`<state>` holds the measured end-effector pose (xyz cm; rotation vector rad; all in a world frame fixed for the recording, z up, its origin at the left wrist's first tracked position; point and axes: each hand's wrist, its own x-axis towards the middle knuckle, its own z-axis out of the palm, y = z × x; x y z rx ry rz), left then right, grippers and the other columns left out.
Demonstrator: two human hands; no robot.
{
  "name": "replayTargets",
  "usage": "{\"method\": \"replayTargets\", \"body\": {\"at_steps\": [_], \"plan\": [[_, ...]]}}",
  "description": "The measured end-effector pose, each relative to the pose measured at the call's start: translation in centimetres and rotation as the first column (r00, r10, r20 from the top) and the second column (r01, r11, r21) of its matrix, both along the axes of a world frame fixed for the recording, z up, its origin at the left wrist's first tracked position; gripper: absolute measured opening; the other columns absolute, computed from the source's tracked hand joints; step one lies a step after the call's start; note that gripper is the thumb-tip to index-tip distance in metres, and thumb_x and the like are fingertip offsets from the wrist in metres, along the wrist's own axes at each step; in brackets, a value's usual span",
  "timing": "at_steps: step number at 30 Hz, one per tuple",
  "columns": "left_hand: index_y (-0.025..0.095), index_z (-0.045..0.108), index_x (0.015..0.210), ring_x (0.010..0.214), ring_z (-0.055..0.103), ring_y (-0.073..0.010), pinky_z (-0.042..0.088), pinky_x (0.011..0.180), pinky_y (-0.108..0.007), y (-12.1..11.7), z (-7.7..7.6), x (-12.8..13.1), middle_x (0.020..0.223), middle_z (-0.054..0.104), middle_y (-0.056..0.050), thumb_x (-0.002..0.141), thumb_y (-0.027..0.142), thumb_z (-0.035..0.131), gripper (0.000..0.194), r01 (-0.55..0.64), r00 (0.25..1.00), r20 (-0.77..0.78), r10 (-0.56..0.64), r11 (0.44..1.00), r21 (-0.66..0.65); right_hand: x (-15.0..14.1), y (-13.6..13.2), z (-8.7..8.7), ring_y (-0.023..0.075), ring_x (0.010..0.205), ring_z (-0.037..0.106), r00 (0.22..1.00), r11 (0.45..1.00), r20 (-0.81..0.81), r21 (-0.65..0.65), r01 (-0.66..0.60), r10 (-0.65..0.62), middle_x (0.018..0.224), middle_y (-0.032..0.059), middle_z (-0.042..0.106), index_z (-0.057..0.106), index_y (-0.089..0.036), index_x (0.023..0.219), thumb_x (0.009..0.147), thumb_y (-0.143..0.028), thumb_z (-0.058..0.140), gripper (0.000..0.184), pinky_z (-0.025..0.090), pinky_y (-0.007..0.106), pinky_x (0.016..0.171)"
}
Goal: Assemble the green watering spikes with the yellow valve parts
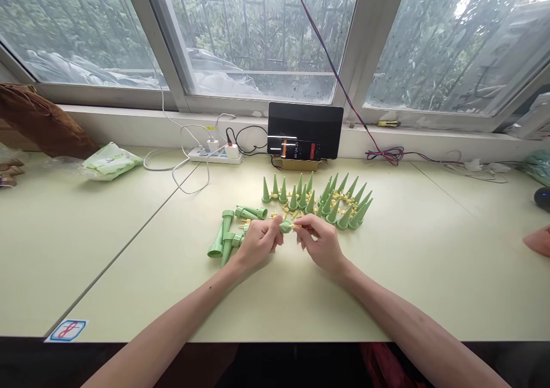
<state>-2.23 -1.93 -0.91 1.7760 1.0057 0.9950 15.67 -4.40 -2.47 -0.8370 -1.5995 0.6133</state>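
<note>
Over the pale table, my left hand [260, 240] is closed around a green plastic watering spike [285, 227], its wide end turned to the right. The fingertips of my right hand [321, 241] pinch a small yellow valve [296, 225] at that wide end; how deep it sits I cannot tell. Just beyond my hands, several green spikes with yellow valves [332, 214] stand point up in curved rows. Loose yellow pieces [283, 209] lie among them. Beside my left hand, several green spikes [227, 222] lie on their sides in a pile, partly hidden by that hand.
A black tablet [305, 123] leans at the window, with a phone [301, 149] showing a timer in front. To its left are a power strip [215, 157] and loose white cables [189, 190]. A green-white packet [110, 161] lies far left; part of another person's hand [539, 240] shows at right.
</note>
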Motion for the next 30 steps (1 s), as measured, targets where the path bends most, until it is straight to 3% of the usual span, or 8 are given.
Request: {"method": "replayTargets", "body": {"at_steps": [7,14,18,23,30], "plan": [[0.015,0.065,0.058,0.042,0.046,-0.0117,0.041,0.048,-0.025,-0.2,0.7,-0.1,0.040,0.046,0.001,0.097,0.059,0.042,0.063,0.038,0.999,-0.007,-0.038,0.999,0.004,0.1,0.0,0.0,0.0105,0.050,0.058,1.000,0.999,-0.024,-0.053,-0.008,0.007,0.070,-0.0003,0.059,0.064,-0.020,0.089,0.095,-0.026,0.059,0.010,0.050,0.024,0.046],[0.016,0.048,0.049,0.059,0.050,-0.0136,0.041,0.058,-0.026,-0.1,0.9,-0.3,0.058,0.049,-0.002,0.098,0.048,0.046,0.059,0.083,0.991,-0.121,-0.065,0.985,0.153,0.3,0.1,0.1,0.0103,0.045,0.054,0.999,0.994,-0.051,-0.112,-0.004,-0.002,0.061,-0.0027,0.058,0.064,-0.019,0.089,0.094,-0.028,0.060,0.011,0.048,0.025,0.044],[0.015,0.053,0.059,0.061,0.047,-0.0110,0.039,0.051,-0.023,-0.2,0.8,-0.2,0.072,0.050,-0.001,0.094,0.042,0.057,0.044,0.079,0.989,-0.137,-0.054,0.980,0.183,0.4,0.2,0.1,0.0102,0.044,0.054,0.997,0.991,-0.078,-0.131,-0.009,-0.001,0.060,-0.0033,0.058,0.064,-0.018,0.089,0.093,-0.027,0.061,0.010,0.047,0.025,0.044],[0.015,0.062,0.076,0.061,0.050,-0.0094,0.046,0.049,-0.021,-0.1,0.0,-0.2,0.084,0.053,-0.002,0.091,0.037,0.062,0.026,0.094,0.993,-0.096,-0.076,0.975,0.204,0.3,0.2,0.2,0.0108,0.044,0.054,0.997,0.990,-0.074,-0.140,0.000,-0.010,0.059,-0.0032,0.057,0.064,-0.019,0.088,0.094,-0.032,0.061,0.015,0.048,0.025,0.043],[0.015,0.063,0.071,0.057,0.051,-0.0067,0.048,0.046,-0.019,0.2,-0.2,-0.2,0.090,0.057,-0.003,0.091,0.035,0.064,0.028,0.097,0.995,-0.060,-0.084,0.960,0.263,0.2,0.1,0.3,0.0109,0.043,0.054,0.996,0.989,-0.086,-0.145,-0.016,0.003,0.059,-0.0031,0.056,0.064,-0.019,0.087,0.093,-0.031,0.061,0.014,0.047,0.025,0.042]]}}
